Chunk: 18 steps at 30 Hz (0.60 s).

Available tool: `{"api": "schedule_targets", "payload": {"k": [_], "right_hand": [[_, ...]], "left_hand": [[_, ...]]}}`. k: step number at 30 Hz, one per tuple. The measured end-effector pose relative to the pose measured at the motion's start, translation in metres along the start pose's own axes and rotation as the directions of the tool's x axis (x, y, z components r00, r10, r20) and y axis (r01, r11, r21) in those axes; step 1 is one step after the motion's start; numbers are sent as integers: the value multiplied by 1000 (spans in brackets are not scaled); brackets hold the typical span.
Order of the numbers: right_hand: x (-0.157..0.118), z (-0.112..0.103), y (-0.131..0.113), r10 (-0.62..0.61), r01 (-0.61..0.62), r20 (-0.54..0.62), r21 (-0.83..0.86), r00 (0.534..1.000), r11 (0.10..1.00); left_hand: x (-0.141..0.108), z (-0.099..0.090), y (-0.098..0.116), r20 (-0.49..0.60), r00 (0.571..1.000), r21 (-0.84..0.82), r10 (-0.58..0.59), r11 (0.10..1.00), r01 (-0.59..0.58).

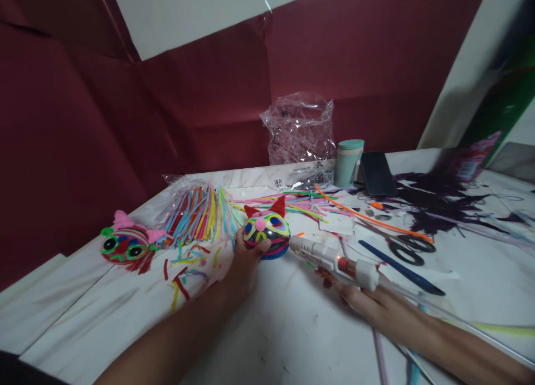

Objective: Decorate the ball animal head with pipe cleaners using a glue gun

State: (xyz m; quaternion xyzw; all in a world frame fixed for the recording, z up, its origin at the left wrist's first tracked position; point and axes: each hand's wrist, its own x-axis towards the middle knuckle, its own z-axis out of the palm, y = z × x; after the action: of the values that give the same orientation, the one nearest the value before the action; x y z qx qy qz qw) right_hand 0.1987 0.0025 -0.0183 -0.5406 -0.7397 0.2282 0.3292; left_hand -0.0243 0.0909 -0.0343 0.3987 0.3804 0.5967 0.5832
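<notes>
Figure point(273, 235) in left hand point(248, 254)

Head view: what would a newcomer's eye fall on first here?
Probably the bright red-eared cat figure near the centre, held in the left grip. Next, the white glue gun just right of it, in the right grip and pointing towards the figure. A similar pink-eared figure lying at the left of the table also catches the eye.
</notes>
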Motion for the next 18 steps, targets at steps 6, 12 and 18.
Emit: {"api": "schedule_targets", "payload": {"k": [6,12,18], "right_hand": [[1,1,-2,-3,3,11,5,1000,1000],[1,1,-3,-17,17,-29,8,999,1000],[1,-1,-5,-5,5,11,31,1000,1000]], "left_hand": [[1,0,0,-10,1000,18,11,1000,-11],[0,1,1,-27,1000,-1,-15,1000,15],[-1,1,0,0,1000,19,7,1000,-7]]}}
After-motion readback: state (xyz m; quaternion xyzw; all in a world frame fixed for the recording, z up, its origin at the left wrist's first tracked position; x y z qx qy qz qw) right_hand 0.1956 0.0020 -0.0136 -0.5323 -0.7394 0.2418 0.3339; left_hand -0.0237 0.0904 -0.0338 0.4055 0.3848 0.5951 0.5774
